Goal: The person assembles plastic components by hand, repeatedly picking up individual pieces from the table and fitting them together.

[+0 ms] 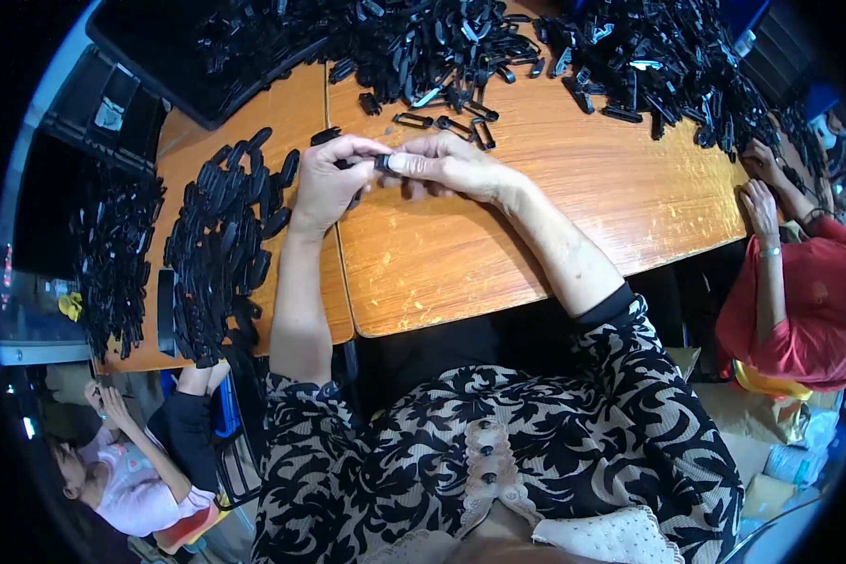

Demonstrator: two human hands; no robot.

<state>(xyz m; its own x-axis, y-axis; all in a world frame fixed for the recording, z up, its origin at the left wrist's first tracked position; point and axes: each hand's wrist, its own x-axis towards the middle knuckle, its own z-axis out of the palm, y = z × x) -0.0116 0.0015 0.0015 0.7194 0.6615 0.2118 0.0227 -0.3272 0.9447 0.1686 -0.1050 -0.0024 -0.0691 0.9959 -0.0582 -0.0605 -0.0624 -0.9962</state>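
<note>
The small black part (383, 163) is up in both hands above the table, close to the seam, and I see it from far away through the head camera. The biggest thing I see is the brown wooden table (536, 244), made of two tops with a thin seam (345, 273) between them. A person in red (790, 291) is at its right edge, both hands by the black pieces there, and a person in pink (146, 489) is past the near left corner. A big heap of black pieces (442, 42) lies along the far edge, and another heap (672, 75) fills the far right corner. A long heap of thin pieces (117, 254) runs by the left edge, and a pile of long black pieces (216, 254) lies between it and the seam. I see a black tray (160, 66) at the far left corner. The left hand (334, 183) is pinched nearly closed, thumb and fingertips on the small black part. The right hand (446, 164) pinches it from the other side, thumb on top; I cannot tell where its hidden fingers touch. A few loose black frames (454, 127) lie just past the right hand, toward the far edge.
</note>
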